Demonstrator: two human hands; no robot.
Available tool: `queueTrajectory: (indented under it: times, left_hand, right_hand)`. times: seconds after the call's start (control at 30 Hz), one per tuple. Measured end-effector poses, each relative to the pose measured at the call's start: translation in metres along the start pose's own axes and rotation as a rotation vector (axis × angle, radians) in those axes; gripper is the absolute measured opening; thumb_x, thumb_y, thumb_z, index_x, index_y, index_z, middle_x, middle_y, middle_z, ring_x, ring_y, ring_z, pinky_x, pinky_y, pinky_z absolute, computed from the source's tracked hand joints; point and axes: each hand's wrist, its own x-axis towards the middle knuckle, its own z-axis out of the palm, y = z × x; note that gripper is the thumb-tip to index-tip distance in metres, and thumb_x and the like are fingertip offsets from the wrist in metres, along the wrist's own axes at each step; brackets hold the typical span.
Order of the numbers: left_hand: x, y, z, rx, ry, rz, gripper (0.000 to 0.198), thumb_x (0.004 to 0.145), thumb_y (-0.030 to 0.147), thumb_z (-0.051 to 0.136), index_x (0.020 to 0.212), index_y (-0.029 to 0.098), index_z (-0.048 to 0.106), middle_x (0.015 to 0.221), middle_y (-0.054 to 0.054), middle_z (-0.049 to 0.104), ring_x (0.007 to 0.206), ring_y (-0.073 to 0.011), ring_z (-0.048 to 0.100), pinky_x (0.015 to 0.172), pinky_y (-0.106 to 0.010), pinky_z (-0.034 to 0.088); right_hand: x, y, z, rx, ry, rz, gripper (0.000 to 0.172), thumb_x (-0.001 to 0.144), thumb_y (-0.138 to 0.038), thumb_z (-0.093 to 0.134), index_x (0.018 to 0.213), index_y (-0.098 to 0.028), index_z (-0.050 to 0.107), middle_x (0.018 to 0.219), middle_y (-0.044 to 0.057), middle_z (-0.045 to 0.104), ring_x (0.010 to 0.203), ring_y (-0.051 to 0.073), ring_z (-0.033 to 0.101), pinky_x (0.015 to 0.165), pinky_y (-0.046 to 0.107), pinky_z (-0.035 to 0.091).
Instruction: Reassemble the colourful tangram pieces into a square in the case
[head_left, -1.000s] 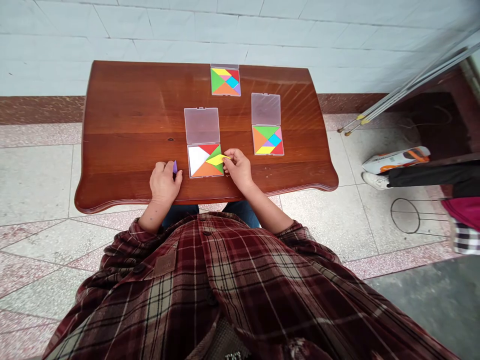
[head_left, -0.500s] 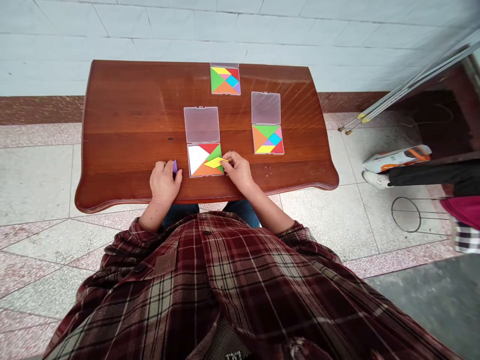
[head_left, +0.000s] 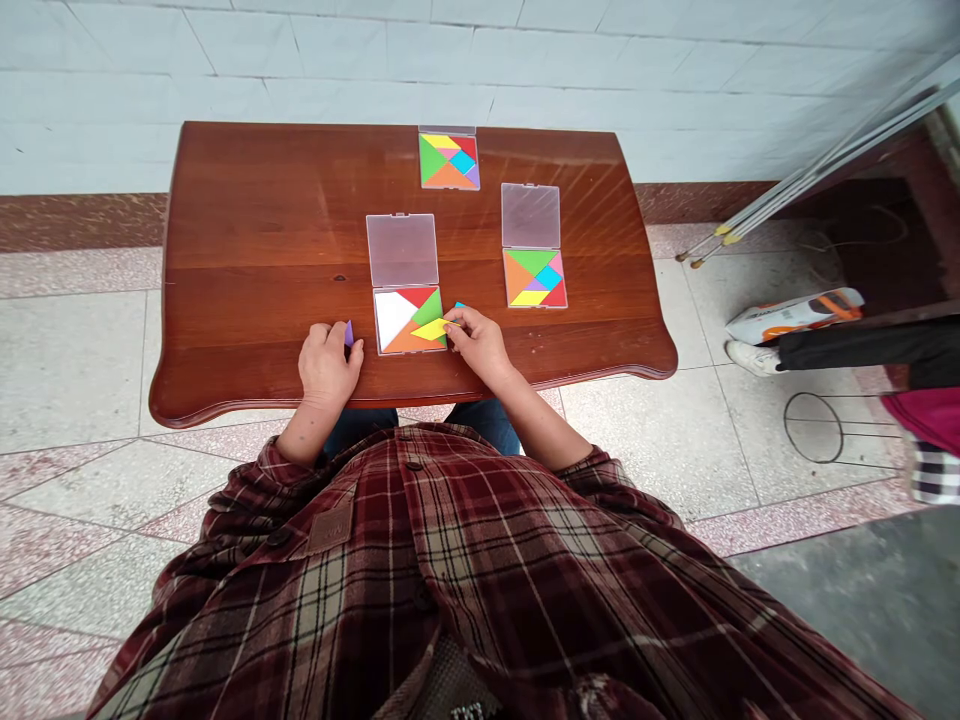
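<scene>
pinching yellow piece [head_left: 429, 329] over case [head_left: 391, 318], right fingers [head_left: 469, 318]; left fingers [head_left: 320, 334] loosely holding purple piece [head_left: 349, 333]

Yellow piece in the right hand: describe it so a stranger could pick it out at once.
On the brown table, find the open case nearest the wearer, with a white patch at its left. Over its lower right part, the right hand pinches the yellow piece. Unlike the other yellow pieces, lying in the two farther cases, it is hand-held.
</scene>
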Motion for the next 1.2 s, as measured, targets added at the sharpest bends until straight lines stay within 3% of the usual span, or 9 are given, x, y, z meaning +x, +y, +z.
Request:
queueTrajectory:
  times: [0.17, 0.47, 0.9, 1.07, 1.2]
  left_hand:
    - [0.000, -0.001, 0.001, 0.023, 0.025, 0.015, 0.039, 0.089, 0.039, 0.050, 0.117, 0.016, 0.063, 0.107, -0.015, 0.058, 0.097, -0.0308, 0.058, 0.086, -0.040, 0.046]
    - [0.000, 0.002, -0.004, 0.049, -0.004, -0.004, 0.039, 0.091, 0.037, 0.048, 0.119, 0.014, 0.063, 0.108, -0.016, 0.058, 0.100, -0.0312, 0.058, 0.087, -0.041, 0.046]
    - [0.003, 0.001, -0.008, 0.026, 0.000, -0.003, 0.034, 0.088, 0.034, 0.050, 0.114, 0.016, 0.064, 0.111, -0.016, 0.058, 0.098, -0.0305, 0.060, 0.084, -0.040, 0.048]
    - [0.025, 0.008, -0.025, 0.047, -0.006, -0.010, 0.036, 0.089, 0.034, 0.051, 0.117, 0.016, 0.062, 0.120, -0.017, 0.056, 0.098, -0.0290, 0.061, 0.083, -0.039, 0.049]
    - [0.064, 0.030, -0.025, 0.047, -0.142, 0.273, 0.032, 0.090, 0.028, 0.045, 0.110, 0.014, 0.066, 0.110, -0.013, 0.063, 0.104, -0.0282, 0.058, 0.091, -0.039, 0.047]
  right_hand:
    - [0.002, 0.004, 0.003, 0.099, 0.019, 0.063, 0.014, 0.079, -0.033, 0.059, 0.087, -0.022, 0.060, 0.059, -0.008, 0.054, 0.048, 0.009, 0.048, 0.058, 0.025, 0.041]
    - [-0.004, 0.000, 0.008, 0.154, 0.023, 0.030, 0.028, 0.079, -0.048, 0.061, 0.088, -0.021, 0.058, 0.061, -0.008, 0.053, 0.050, 0.008, 0.047, 0.056, 0.024, 0.041]
    - [-0.012, 0.010, 0.015, 0.172, 0.100, -0.014, 0.030, 0.080, -0.051, 0.058, 0.090, -0.022, 0.060, 0.064, -0.007, 0.055, 0.052, 0.009, 0.048, 0.058, 0.025, 0.042]
    - [-0.015, 0.011, 0.016, 0.207, 0.116, -0.018, 0.035, 0.079, -0.055, 0.058, 0.091, -0.022, 0.059, 0.067, -0.006, 0.057, 0.054, 0.008, 0.048, 0.059, 0.025, 0.043]
    - [-0.015, 0.010, 0.017, 0.269, 0.128, -0.027, 0.037, 0.078, -0.057, 0.060, 0.091, -0.022, 0.058, 0.067, -0.005, 0.057, 0.054, 0.008, 0.047, 0.057, 0.024, 0.042]
